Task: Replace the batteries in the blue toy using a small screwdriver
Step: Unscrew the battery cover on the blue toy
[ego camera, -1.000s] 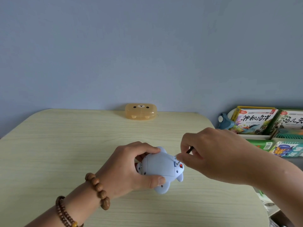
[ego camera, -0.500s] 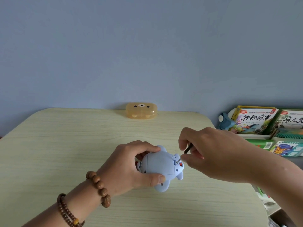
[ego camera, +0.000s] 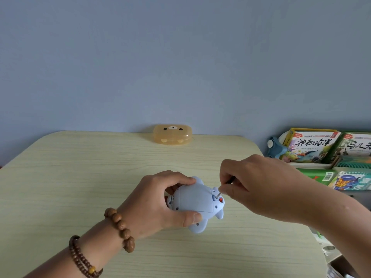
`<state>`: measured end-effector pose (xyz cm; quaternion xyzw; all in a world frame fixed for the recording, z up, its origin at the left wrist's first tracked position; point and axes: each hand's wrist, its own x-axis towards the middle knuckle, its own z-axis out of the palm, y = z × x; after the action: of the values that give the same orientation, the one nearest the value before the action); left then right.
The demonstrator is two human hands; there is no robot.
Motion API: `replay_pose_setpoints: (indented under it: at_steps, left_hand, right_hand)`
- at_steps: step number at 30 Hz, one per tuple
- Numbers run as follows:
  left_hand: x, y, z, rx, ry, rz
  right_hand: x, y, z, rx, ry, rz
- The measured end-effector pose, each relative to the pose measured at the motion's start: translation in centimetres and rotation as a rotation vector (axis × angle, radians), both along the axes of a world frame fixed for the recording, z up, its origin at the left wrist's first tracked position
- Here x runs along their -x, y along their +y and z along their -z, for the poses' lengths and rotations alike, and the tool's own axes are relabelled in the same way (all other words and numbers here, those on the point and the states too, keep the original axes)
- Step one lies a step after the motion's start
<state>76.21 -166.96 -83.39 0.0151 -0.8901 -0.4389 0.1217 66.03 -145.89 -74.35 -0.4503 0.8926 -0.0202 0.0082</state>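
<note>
There is one left hand (ego camera: 156, 201), one right hand (ego camera: 259, 187), one blue toy (ego camera: 195, 199) between them, one screwdriver (ego camera: 217, 195), one bear box (ego camera: 172, 135) beyond them, and two bracelets (ego camera: 120, 227).

This is looking like a child's corner at home: colourful children's picture books (ego camera: 313, 145) are leaning in a white rack (ego camera: 309, 165) beside a pale wood-grain desk (ego camera: 80, 187), where a translucent amber bear-faced plastic box (ego camera: 172, 135) is sitting and a pale blue plastic animal toy (ego camera: 194, 199) is being held.

The toy (ego camera: 194, 201) is smooth, matt pale-blue plastic; the screwdriver (ego camera: 218, 195) has a thin bare-metal shaft. The desk (ego camera: 80, 177) shows a smooth, pale wood-grain finish. The box (ego camera: 172, 135) is translucent, slightly glossy plastic. The bracelets (ego camera: 120, 227) are brown wooden beads.
</note>
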Motion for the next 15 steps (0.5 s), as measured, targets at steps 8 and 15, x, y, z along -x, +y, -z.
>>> replay_pose_setpoints:
  at_steps: [8,15]
  left_hand:
    - [-0.02,0.07,-0.07,0.008,-0.002,-0.001]
    - [-0.03,-0.07,0.07,0.006,0.005,-0.002]
  right_hand:
    - [-0.01,-0.03,0.21,0.002,0.039,0.009]
    - [-0.09,0.27,0.20,0.032,-0.001,0.013]
